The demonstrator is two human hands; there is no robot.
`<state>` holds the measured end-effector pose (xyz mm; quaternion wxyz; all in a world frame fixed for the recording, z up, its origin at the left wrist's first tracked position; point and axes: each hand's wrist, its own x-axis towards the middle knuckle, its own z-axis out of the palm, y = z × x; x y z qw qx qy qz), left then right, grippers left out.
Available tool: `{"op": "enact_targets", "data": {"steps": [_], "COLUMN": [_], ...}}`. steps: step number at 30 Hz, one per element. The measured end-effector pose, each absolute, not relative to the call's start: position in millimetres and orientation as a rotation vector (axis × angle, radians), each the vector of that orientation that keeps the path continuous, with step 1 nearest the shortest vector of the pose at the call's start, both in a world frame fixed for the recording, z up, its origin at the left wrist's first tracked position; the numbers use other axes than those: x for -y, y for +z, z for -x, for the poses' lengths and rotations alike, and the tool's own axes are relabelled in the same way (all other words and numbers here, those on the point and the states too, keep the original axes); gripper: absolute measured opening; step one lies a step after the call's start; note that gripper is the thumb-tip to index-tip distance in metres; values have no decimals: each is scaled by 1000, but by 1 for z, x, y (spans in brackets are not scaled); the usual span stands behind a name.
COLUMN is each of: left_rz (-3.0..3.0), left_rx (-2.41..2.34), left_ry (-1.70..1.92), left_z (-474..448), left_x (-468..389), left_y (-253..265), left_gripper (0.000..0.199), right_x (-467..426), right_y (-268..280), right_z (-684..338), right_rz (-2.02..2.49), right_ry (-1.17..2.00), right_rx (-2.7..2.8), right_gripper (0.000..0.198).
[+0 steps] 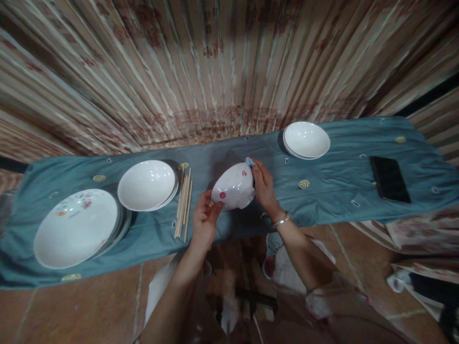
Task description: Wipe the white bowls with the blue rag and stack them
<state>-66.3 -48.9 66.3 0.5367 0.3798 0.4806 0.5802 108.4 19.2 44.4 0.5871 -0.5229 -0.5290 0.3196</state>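
Note:
A white bowl (234, 187) with small red marks is tilted on its side over the middle of the table, its foot turned to the right. My left hand (206, 216) grips the rim on the near left, thumb on the outer wall. At the bowl's right side, my right hand (264, 184) is closed around a light blue cloth (250, 162), which shows above the fingers near the rim. Most of that cloth is hidden by the hand. Several wooden chopsticks (184, 203) lie just left of my left hand.
Stacked white bowls (146, 185) and a stack of larger flowered plates (77, 228) stand on the left. Farther right are more stacked bowls (306, 139) and a black phone (389, 178). A teal cloth (330, 191) covers the narrow table; a pleated curtain (229, 71) hangs behind.

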Motion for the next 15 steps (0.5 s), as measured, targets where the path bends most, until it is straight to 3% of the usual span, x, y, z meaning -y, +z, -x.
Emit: {"op": "enact_targets", "data": {"steps": [15], "left_rz": [-972], "left_rx": [-1257], "left_ry": [1446], "left_z": [75], "left_x": [47], "left_y": [71], "left_gripper": [48], "right_x": [-6], "right_y": [64], "right_z": [-101], "right_rz": [1154], "right_ry": [710], "right_rx": [1527], "right_gripper": [49]}}
